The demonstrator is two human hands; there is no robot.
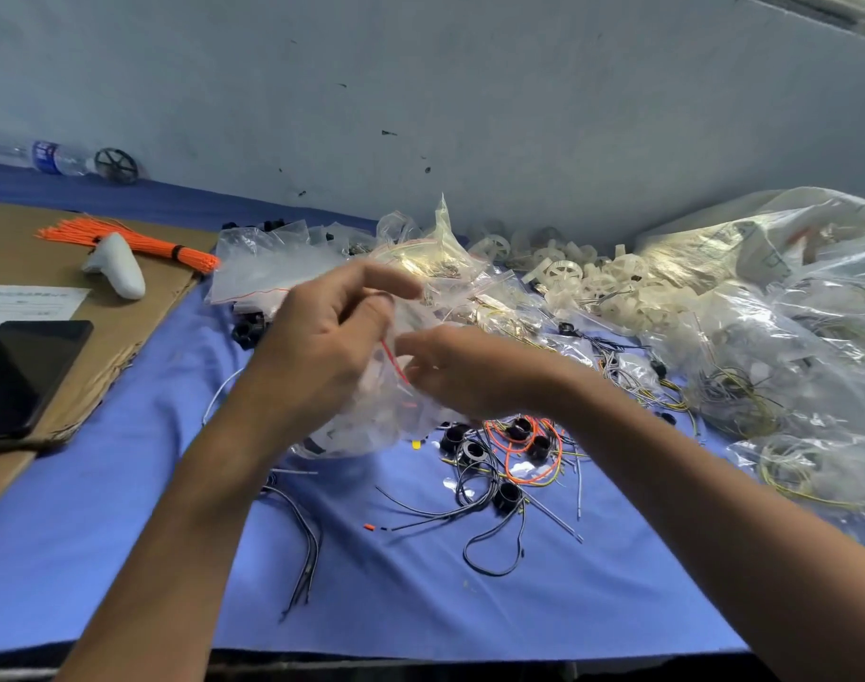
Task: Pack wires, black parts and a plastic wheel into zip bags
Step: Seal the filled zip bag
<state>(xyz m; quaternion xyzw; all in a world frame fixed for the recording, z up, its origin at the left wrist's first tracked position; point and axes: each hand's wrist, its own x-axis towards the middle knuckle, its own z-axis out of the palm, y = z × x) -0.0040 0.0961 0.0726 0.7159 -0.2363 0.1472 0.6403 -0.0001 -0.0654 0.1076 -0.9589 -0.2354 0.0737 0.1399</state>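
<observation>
Both my hands meet over the middle of the blue cloth on a clear zip bag (pixel 371 420) with a red seal strip. My left hand (pixel 322 337) pinches the bag's top between thumb and fingers. My right hand (pixel 450 371) grips the bag's other side, fingers curled at the red strip. The bag bulges below my hands; its contents are blurred. Black ring-shaped parts (pixel 469 447) lie among loose black, orange and yellow wires (pixel 528 460) just right of the bag. White plastic wheels (pixel 597 283) are heaped at the back right.
Empty zip bags (pixel 268 263) are piled behind my hands. Large clear sacks (pixel 784 337) of wire fill the right side. On the cardboard (pixel 140 307) at left lie orange cable ties (pixel 140 241), a white handle-shaped object (pixel 118 268) and a dark phone (pixel 22 371). A water bottle (pixel 51 157) rests by the wall.
</observation>
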